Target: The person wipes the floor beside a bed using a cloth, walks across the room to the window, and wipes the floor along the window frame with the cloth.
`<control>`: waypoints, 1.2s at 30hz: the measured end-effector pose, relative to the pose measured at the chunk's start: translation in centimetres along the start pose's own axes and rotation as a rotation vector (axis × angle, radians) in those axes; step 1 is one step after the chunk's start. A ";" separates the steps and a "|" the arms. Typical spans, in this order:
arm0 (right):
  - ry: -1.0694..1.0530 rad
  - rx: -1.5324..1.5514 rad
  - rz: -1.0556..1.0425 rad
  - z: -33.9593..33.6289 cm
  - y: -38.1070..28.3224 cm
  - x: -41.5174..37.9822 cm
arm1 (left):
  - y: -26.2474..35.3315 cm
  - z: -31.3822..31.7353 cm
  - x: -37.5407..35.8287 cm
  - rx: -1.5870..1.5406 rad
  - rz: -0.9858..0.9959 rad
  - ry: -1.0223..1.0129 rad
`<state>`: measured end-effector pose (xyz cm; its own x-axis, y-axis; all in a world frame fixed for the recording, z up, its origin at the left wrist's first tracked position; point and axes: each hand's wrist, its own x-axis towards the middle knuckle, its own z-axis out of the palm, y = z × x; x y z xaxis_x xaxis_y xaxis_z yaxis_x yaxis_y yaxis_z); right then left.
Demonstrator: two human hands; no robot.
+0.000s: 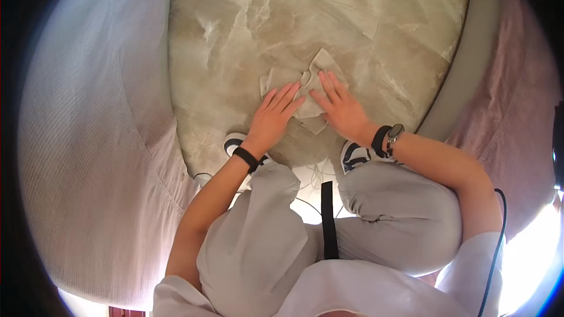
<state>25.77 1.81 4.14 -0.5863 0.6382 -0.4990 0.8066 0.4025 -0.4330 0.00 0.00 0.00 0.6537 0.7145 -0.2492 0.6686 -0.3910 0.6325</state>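
Observation:
A crumpled beige cloth (pixel 309 104) lies on the brown marble floor (pixel 329 14), with several folds and corners sticking out. My left hand (pixel 276 117) rests palm down on its left side, fingers stretched out. On the right side of the cloth, my right hand (pixel 345 110) also lies flat with its fingers extended. Neither hand grips the fabric. The palms and whatever is beneath them are hidden.
A pale ribbed cover (pixel 88 135) drapes down on the left. Pinkish fabric (pixel 499 100) hangs along the right edge. My shoes (pixel 355 155) stand near the hands, and thin cables (pixel 317 176) lie between my legs.

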 end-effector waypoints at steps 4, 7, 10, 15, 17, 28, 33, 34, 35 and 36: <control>0.179 0.010 0.027 -2.5 0.9 3.7 | -1.4 -3.4 3.3 0.040 -0.048 0.148; 0.437 -0.025 0.011 -4.8 3.7 11.1 | -6.1 -6.7 9.0 0.169 -0.067 0.349; 0.580 -0.044 0.014 -6.8 6.1 16.3 | -8.7 -10.2 13.8 0.227 -0.059 0.425; 0.581 -0.035 0.037 -6.9 4.8 16.3 | -9.6 -10.7 13.3 0.214 -0.055 0.398; 0.531 -0.015 0.059 -5.9 3.6 14.6 | -7.9 -9.3 11.1 0.153 -0.104 0.384; 0.376 0.292 0.301 2.6 -9.0 3.0 | -0.4 -3.5 -2.3 -0.065 -0.177 0.207; 0.654 0.233 0.447 -0.8 -4.3 9.0 | -3.2 -6.8 9.1 0.156 -0.067 0.316; 0.728 0.217 0.482 -1.4 -2.6 10.4 | -3.6 -7.6 12.1 0.152 -0.008 0.351; 0.761 0.192 0.504 -1.8 -0.8 11.1 | -3.9 -8.2 14.8 0.148 0.052 0.386; 0.795 0.174 0.515 -2.3 1.0 11.8 | -4.1 -8.3 17.0 0.191 0.056 0.403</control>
<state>19.81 11.22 -0.43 0.1104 0.9934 -0.0323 0.8908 -0.1133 -0.4401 5.43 18.60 -0.71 0.5253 0.8436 0.1111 0.7145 -0.5082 0.4809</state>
